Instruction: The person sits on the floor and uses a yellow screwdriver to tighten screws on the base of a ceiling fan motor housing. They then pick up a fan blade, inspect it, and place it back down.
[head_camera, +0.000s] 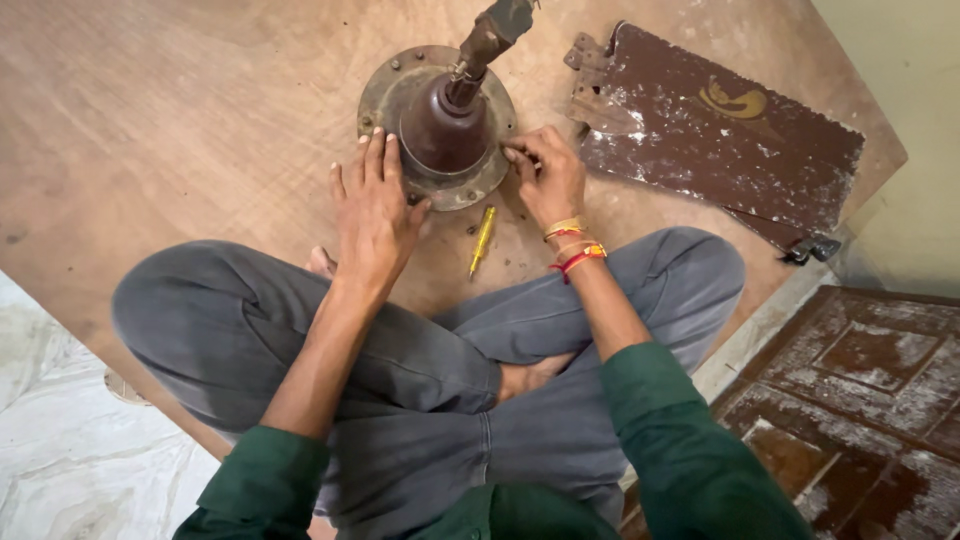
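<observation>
Rusty motor hub (440, 125) (both hands (372, 205) touching)

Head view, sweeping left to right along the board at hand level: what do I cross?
Left hand → round motor housing → yellow screwdriver → right hand → brown fan blade.

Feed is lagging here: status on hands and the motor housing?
Left hand flat on round motor housing flange. Right hand pinching at flange rim. Yellow screwdriver loose on board between hands. Nothing blocking.
</observation>
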